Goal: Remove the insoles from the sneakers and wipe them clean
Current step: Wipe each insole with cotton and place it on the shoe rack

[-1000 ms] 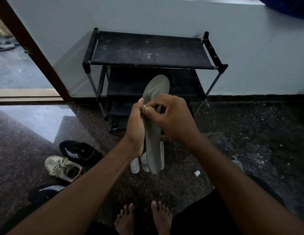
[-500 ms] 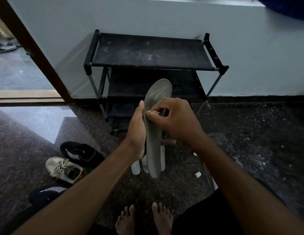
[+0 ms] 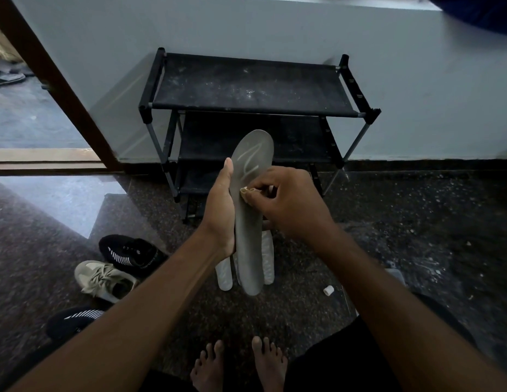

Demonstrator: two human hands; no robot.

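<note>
Scanning from the left, I see three sneakers on the floor (image 3: 416, 222): a black shoe (image 3: 130, 251) with white stripes, a beige shoe (image 3: 105, 280) just beside it, and a second black shoe (image 3: 72, 319) nearer me, partly hidden by my left forearm. My left hand (image 3: 219, 216) is wrapped around the edge of a grey insole (image 3: 250, 210), thumb along its side, holding it upright and clear of the floor. Pale insoles (image 3: 267, 258) lie on the floor directly behind it. My right hand (image 3: 286, 202) is curled closed, pinching a small pale cloth (image 3: 244, 190) against the insole's face at mid-length. A black rack (image 3: 246, 86) stands against the wall behind. A small white piece (image 3: 328, 290) lies on the floor to the right. My bare feet (image 3: 238, 366) show at the bottom.
</note>
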